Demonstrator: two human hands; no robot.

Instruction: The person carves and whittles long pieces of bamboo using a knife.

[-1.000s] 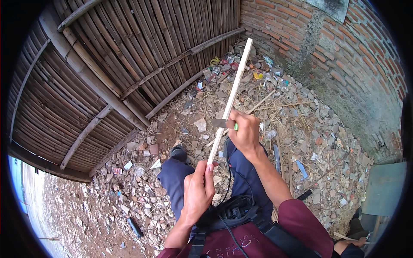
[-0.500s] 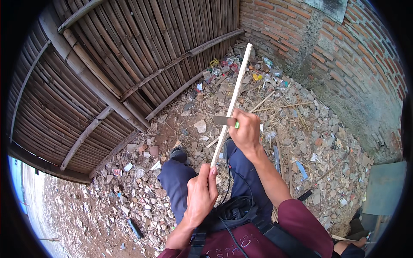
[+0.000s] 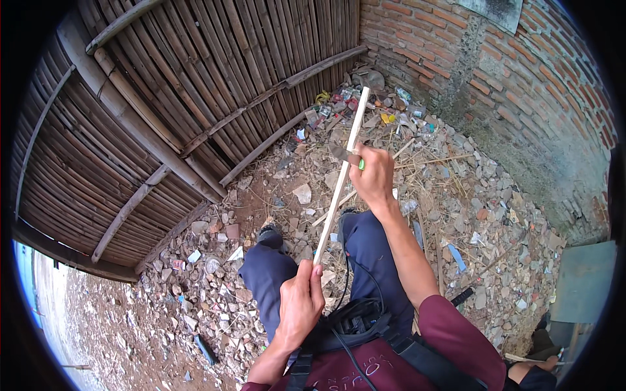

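Observation:
A long pale strip of wood or bamboo (image 3: pixel 340 188) slants up and away from me, over the ground between my knees. Its near end is pinched in my left hand (image 3: pixel 301 301), thumb along the strip. My right hand (image 3: pixel 376 179) is closed around the green handle of a knife (image 3: pixel 342 154), farther up the strip. The short, dark blade lies across the strip, touching it; my fingers hide most of the handle.
Rubble and litter (image 3: pixel 450 202) cover the ground. A bamboo-slat wall (image 3: pixel 215 72) stands left, a brick wall (image 3: pixel 508 98) right. Thin sticks (image 3: pixel 433 160) lie ahead. At the lower right, another person's hand (image 3: pixel 551 362) shows near a grey-green panel (image 3: pixel 582 283).
The strip's far end has come lower and a little left. My right hand and the knife have moved farther up along the strip; my left hand has dropped slightly, still gripping the near end.

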